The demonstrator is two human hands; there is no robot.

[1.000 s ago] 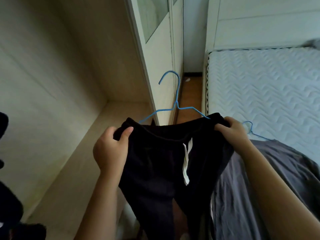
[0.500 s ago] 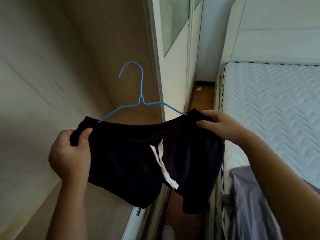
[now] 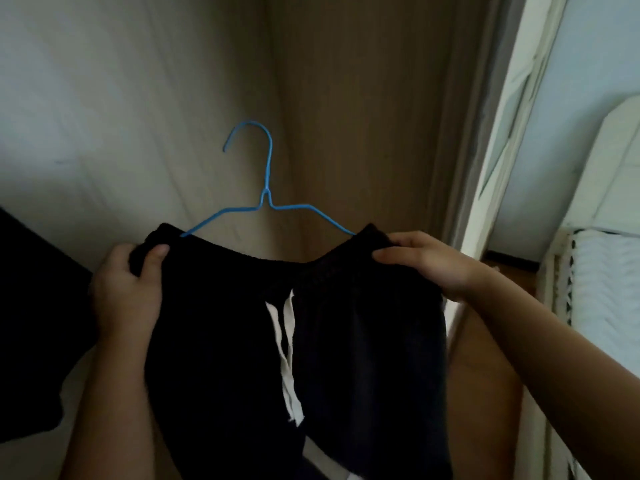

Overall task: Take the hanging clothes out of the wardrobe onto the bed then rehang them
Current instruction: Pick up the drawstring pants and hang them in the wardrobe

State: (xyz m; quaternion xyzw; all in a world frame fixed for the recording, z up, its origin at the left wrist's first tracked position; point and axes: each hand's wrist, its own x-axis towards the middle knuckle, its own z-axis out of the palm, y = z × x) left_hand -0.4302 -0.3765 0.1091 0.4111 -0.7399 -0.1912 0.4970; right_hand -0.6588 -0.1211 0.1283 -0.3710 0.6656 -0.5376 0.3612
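Black shorts point(image 3: 221, 341) with a white drawstring point(image 3: 287, 341) hang on a blue wire hanger point(image 3: 266, 202), whose hook points up and left in front of the wardrobe's inner corner. My left hand point(image 3: 128, 289) grips the left end of the waistband. My right hand point(image 3: 426, 261) grips the right end. The hanger's lower bar is hidden inside the shorts. No rail is in view.
Pale wardrobe walls point(image 3: 138, 98) fill the background. Another dark garment point(image 3: 31, 323) hangs at the far left. The wardrobe door frame point(image 3: 502, 133) stands to the right, with the white mattress point(image 3: 609, 289) and a strip of wooden floor beyond it.
I have turned from the bed toward the wardrobe interior, carrying the shorts on the hanger left and up. The grey clothes on the bed have left the view.
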